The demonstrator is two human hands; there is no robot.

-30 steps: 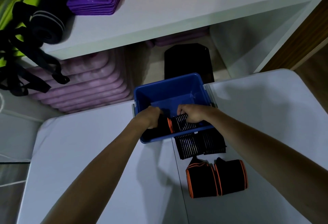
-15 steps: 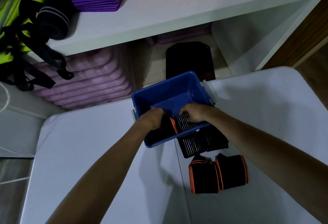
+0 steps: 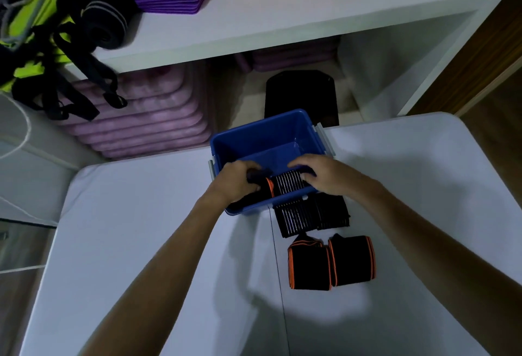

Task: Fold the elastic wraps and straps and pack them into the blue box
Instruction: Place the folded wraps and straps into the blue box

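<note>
Both my hands reach into the blue box (image 3: 271,135) at the table's far edge. My left hand (image 3: 236,179) curls around the black, orange-edged end of a folded wrap (image 3: 285,184), while my right hand (image 3: 319,173) grips its ribbed end, holding it just above the box's near wall.

No readable text, label, brand, number or sign is showing anywhere: nothing legible is appearing on any item in the head view.
</note>
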